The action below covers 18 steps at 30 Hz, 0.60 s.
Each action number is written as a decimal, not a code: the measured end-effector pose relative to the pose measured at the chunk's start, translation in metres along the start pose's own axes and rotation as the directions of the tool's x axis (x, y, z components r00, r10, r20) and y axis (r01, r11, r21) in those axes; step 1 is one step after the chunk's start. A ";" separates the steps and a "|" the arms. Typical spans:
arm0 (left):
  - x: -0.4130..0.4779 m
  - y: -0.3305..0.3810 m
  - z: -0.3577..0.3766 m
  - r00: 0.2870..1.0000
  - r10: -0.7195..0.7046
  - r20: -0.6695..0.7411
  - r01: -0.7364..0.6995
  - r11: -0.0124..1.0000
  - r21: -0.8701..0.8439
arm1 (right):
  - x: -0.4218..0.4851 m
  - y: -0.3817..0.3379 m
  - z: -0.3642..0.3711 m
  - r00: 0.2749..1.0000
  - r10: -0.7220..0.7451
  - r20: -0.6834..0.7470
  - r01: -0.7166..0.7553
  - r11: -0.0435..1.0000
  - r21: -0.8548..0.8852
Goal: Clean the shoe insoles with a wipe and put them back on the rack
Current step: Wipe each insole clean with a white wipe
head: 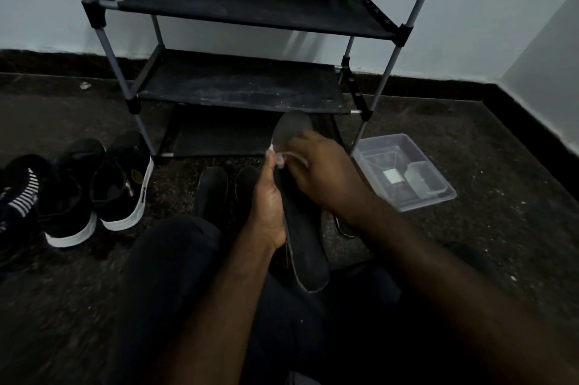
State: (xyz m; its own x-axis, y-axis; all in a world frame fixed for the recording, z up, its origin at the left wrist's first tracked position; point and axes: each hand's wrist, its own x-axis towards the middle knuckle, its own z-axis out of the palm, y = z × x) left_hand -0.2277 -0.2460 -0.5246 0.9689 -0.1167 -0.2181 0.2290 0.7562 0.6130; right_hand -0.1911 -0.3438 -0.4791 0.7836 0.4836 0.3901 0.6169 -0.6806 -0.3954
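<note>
Insole (308, 253), one, gripped by left hand (269, 212); right hand (322, 171) pinches one wipe (274, 154) against it.

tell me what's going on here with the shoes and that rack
A person sitting on the floor is cleaning a dark insole. The left hand grips it by the edge, while the right hand presses a white wipe against its upper part. Nothing lies on the visible shelves of the rack just ahead. Two dark shapes that look like more insoles lie on the floor, shoes sit to the left and a clear plastic container to the right.
</note>
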 end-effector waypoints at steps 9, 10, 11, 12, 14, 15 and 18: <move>0.008 0.001 -0.007 0.997 -0.023 -0.076 0.024 1.000 0.012 | -0.097 -0.001 0.021 0.977 0.212 -0.028 -0.200 0.954 0.225; 0.008 0.003 -0.008 0.998 -0.007 -0.070 0.006 1.000 -0.010 | -0.105 0.001 0.025 0.968 0.251 -0.024 -0.235 0.935 0.266; 0.008 0.005 -0.009 0.998 0.016 -0.063 -0.018 0.999 -0.033 | -0.112 0.002 0.027 0.953 0.304 -0.002 -0.286 0.897 0.337; 0.007 0.008 -0.011 0.997 0.041 -0.062 -0.044 0.998 -0.054 | -0.117 0.003 0.029 0.930 0.366 0.040 -0.346 0.829 0.440; 0.006 0.010 -0.010 0.997 0.060 -0.050 -0.065 0.993 -0.096 | -0.120 0.001 0.028 0.886 0.442 0.139 -0.429 0.666 0.610; 0.006 0.011 -0.009 0.997 0.057 -0.048 -0.061 0.994 -0.091 | -0.118 0.001 0.027 0.879 0.455 0.144 -0.433 0.634 0.640; 0.004 0.001 -0.002 0.998 -0.018 -0.055 0.019 0.999 0.026 | -0.103 0.000 0.022 0.876 0.481 0.036 -0.387 0.656 0.648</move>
State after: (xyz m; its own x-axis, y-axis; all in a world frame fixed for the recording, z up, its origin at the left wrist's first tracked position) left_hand -0.2238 -0.2439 -0.5265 0.9581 -0.0943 -0.2706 0.2500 0.7365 0.6286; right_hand -0.2702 -0.3813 -0.5375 0.9858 0.1161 0.1212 0.1493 -0.2774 -0.9491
